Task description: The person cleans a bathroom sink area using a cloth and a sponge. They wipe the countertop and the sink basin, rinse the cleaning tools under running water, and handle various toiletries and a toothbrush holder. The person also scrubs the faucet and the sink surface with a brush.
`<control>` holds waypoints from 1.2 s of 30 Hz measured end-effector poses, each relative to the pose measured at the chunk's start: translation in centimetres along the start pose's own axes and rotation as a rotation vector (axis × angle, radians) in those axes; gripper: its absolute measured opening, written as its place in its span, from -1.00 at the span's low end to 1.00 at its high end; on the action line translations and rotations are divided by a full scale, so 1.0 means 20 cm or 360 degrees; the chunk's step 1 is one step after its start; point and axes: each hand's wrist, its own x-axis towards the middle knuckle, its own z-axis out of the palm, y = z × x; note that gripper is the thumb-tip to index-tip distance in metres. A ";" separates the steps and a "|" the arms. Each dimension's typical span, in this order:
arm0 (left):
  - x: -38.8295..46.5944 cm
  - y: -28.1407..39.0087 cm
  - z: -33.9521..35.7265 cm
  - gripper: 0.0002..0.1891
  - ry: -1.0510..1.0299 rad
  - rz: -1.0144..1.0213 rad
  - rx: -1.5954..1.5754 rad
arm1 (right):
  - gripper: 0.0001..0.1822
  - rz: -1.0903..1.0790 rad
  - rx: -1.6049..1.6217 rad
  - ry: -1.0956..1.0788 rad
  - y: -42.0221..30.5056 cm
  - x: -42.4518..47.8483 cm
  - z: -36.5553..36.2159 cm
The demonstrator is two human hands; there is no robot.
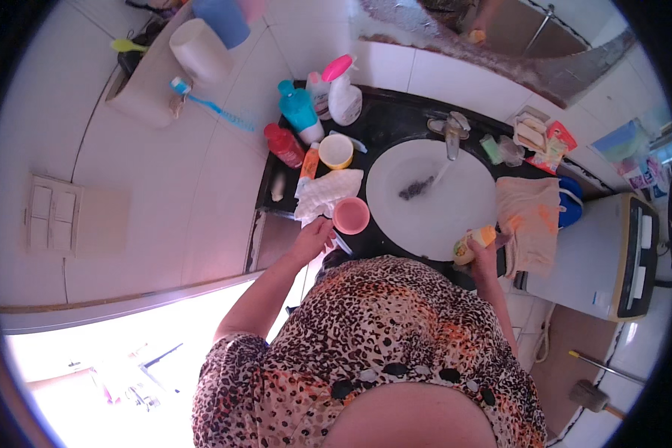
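Observation:
In the head view my right hand (484,259) grips a small yellow bottle (463,250) with an orange-yellow cap, at the near right rim of the white washbasin (470,193). Water runs in a thin stream from the metal faucet (452,137) towards a dark patch (416,188) in the basin, which I cannot identify. My left hand (313,239) is at the near left of the black counter, its fingers curled beside a pink cup (351,216). Whether they hold the cup is unclear. A white cloth (330,193) lies just behind the cup.
Left of the basin stand a red bottle (284,145), a teal bottle (301,112), a spray bottle (345,101) and a yellow tub (336,151). A peach towel (529,224) hangs at the right, beside a washing machine (585,263). A green soap bar (490,149) lies near the faucet.

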 end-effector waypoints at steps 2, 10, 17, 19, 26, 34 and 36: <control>0.04 -0.05 -0.05 -0.60 -0.0010 0.0022 -0.0026 | -0.51 0.0039 -0.0027 -0.0018 -0.01 0.01 0.04; -0.05 0.50 -0.22 -0.65 0.0604 0.0505 0.1334 | -0.46 -0.0097 0.0034 -0.0070 0.00 -0.11 0.06; 0.63 0.88 -0.22 -0.57 0.1122 0.1230 0.0780 | -0.41 -0.0166 0.0168 -0.0009 0.05 -0.20 0.04; 0.93 0.78 -0.39 -0.53 0.1405 0.1312 0.1128 | -0.38 -0.0125 0.0138 0.0027 0.04 -0.22 0.08; 1.05 0.99 -0.26 -0.30 0.1703 0.1188 0.0705 | -0.40 -0.0211 -0.0485 0.0227 -0.08 -0.21 0.11; 0.91 1.19 -0.20 -0.38 0.1580 0.0918 0.0943 | -0.34 -0.0139 -0.0130 0.0275 0.17 -0.35 0.05; 0.90 1.21 -0.19 -0.42 0.1433 0.1127 0.0871 | -0.34 -0.0122 -0.0078 0.0326 0.20 -0.39 0.04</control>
